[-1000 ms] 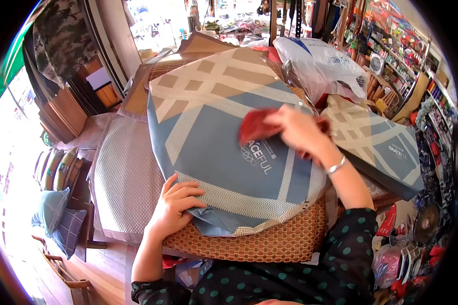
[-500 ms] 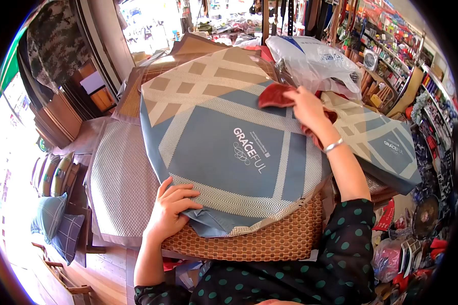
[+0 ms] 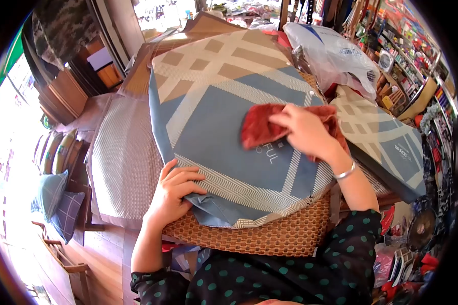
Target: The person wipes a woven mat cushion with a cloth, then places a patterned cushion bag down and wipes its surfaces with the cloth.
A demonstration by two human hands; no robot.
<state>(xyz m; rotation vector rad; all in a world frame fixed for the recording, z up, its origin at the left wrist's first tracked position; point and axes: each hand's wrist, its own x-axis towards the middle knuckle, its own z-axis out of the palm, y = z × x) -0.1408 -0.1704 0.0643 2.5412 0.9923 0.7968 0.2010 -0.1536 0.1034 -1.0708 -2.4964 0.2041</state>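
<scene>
A large blue and beige patterned fabric item (image 3: 213,127) with white lettering lies over a brown woven mat (image 3: 269,239). My right hand (image 3: 308,132) is closed on a red cloth (image 3: 262,124), which rests on the fabric and covers part of the lettering. A silver bangle is on that wrist. At the lower left edge of the fabric, my left hand (image 3: 175,193) lies with its fingers spread over the border, beside a bunched blue fold. Its palm side is hidden.
A grey textured mat (image 3: 124,157) lies on the left. A second patterned item (image 3: 387,137) and a white plastic bag (image 3: 336,56) are on the right. Cushions (image 3: 51,188) sit at the far left, and packed shelves (image 3: 412,61) line the right side.
My right hand has moved the red cloth down and left across the fabric, onto the lettering. My left hand stays at the fabric's edge. The view has shifted slightly.
</scene>
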